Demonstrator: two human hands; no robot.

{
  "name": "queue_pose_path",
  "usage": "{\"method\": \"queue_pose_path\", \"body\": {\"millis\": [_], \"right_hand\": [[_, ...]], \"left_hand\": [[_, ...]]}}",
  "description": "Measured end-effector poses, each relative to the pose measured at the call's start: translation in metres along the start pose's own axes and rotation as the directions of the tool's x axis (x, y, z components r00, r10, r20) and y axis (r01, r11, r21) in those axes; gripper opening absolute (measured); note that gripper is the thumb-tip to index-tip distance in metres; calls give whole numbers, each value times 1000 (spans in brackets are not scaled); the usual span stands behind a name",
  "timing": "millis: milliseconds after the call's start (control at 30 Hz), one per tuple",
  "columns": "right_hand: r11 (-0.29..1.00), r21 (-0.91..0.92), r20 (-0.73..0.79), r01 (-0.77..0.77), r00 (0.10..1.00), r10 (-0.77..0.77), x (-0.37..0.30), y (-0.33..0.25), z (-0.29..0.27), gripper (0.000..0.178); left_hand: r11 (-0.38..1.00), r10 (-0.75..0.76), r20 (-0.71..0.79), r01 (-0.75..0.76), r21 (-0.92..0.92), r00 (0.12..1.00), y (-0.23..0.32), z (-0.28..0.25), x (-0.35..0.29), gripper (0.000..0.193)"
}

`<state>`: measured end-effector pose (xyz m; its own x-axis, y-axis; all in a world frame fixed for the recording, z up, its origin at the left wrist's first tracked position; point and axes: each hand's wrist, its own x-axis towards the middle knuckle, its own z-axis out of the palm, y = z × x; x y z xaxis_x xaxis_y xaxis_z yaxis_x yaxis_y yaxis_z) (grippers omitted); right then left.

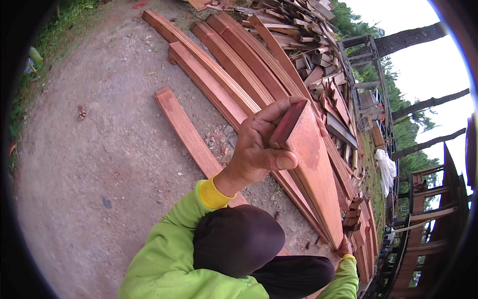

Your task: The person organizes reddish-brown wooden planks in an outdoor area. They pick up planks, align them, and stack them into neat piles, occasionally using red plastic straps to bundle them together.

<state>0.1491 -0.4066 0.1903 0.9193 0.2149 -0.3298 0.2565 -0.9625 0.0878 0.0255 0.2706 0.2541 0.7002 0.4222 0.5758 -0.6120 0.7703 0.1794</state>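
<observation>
Raised in front of me is a reddish-brown wooden plank [314,164], its dark red-painted end turned toward the upper left. My left hand [259,142] wraps round that end, thumb on the near edge and fingertips showing on the far side. At the plank's lower end, my right hand [344,245] grips it; most of its fingers are hidden behind the wood. Below my left wrist a single plank [186,132] lies on the ground. Beyond the left hand, long stacks of grooved planks [234,70] lie side by side.
A heap of scrap timber [318,55] rises at the far right. Short wood pieces [354,219] are stacked past my right hand. White plastic sheeting [385,172] hangs by a railing. My dark-clad knee [239,239] is beneath the left forearm. Gritty ground [99,164] spreads leftward, with a pine cone [81,112].
</observation>
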Motion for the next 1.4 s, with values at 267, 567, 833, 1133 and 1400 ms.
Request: {"method": "queue_pose_path", "body": {"millis": [267,567,833,1133,1400], "right_hand": [[1000,12,24,29,999,-29,7,11,6,85],[976,91,-89,195,978,-187,19,-29,3,83],[959,87,-61,271,962,-266,59,-22,37,65],[944,111,52,312,946,-319,93,-35,44,60],[947,12,178,320,932,-317,89,-134,-18,56]], "left_hand": [[999,-15,-30,16,29,999,1,-1,1,97],[971,-23,-51,34,238,998,-1,-39,9,92],[987,-9,-126,29,159,992,-14,-106,1,85],[971,23,-218,31,238,976,-15,-174,-22,86],[971,106,-352,-21,238,930,-24,-169,5,106]]}}
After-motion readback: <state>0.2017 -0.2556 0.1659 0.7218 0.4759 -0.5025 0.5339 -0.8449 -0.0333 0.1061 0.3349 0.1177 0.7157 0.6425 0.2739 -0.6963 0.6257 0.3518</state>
